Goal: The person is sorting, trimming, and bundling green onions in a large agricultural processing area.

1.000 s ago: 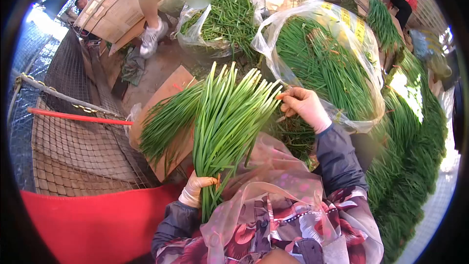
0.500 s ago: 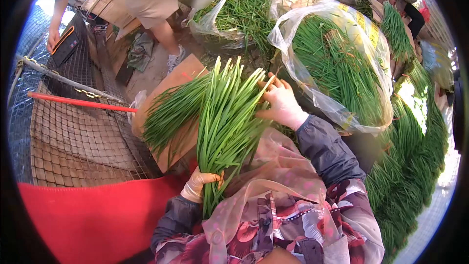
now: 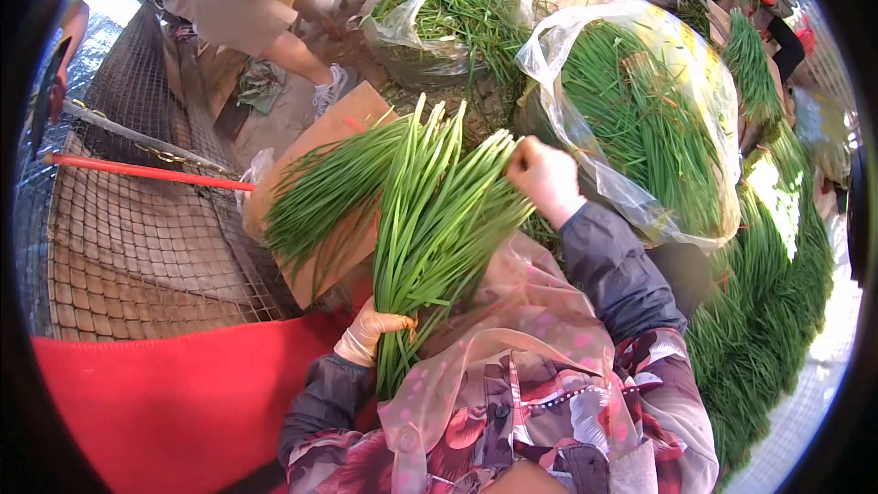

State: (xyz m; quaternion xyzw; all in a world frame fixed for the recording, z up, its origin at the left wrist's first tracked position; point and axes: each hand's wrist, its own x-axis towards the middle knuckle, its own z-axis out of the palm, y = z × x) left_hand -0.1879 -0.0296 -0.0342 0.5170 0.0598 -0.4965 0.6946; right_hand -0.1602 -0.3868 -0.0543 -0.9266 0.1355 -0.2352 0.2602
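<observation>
A loose bunch of garlic chives [image 3: 430,220] fans upward in front of my apron, pale cut ends at the top. My gloved left hand [image 3: 373,333] is wrapped round its lower, leafy part. Up at the right side of the pale ends, my right hand [image 3: 547,179] is closed with curled fingers. Whatever it pinches is hidden or too small to name. Beside the bunch, another heap of chives [image 3: 334,185] lies on a brown board [image 3: 352,114].
Plastic bags of chives [image 3: 631,119] stand ahead and to the right, and a long pile of chives [image 3: 768,329] runs down the right side. A person's leg and shoe [image 3: 331,91] are at upper left, near a red pole [image 3: 155,171] and netting [image 3: 155,256]. Red cloth [image 3: 183,402] lies lower left.
My right hand has shifted slightly right, and its fingers have gone from spread at the stems to curled. The left hand keeps its hold. The other person has leaned further left.
</observation>
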